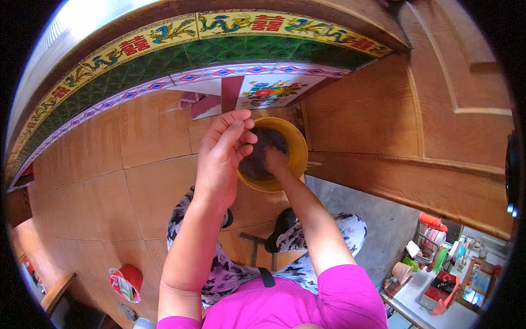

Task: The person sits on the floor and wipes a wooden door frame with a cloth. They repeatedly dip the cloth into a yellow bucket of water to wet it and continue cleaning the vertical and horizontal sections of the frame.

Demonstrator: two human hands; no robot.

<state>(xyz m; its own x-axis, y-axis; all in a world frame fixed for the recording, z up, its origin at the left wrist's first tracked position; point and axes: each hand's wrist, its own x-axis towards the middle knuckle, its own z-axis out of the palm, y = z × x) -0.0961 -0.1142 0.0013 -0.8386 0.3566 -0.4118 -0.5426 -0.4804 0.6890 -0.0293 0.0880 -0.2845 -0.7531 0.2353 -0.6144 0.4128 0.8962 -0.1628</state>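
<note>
Your left hand [222, 151] hovers loose-fingered, holding nothing, above the yellow bowl [296, 143] on the floor between your feet; your right hand [275, 162] digs into its dark wet contents, grip hidden. The bowl looks light and slippery: take the rim. A wooden door [383, 120] crowds the right

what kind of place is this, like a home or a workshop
Most likely a home, by a doorway. The floor is orange-brown tile, a wooden door stands to the right, and the wall carries decorative tiles with flowers. The left hand and right hand work over a yellow bowl.
</note>
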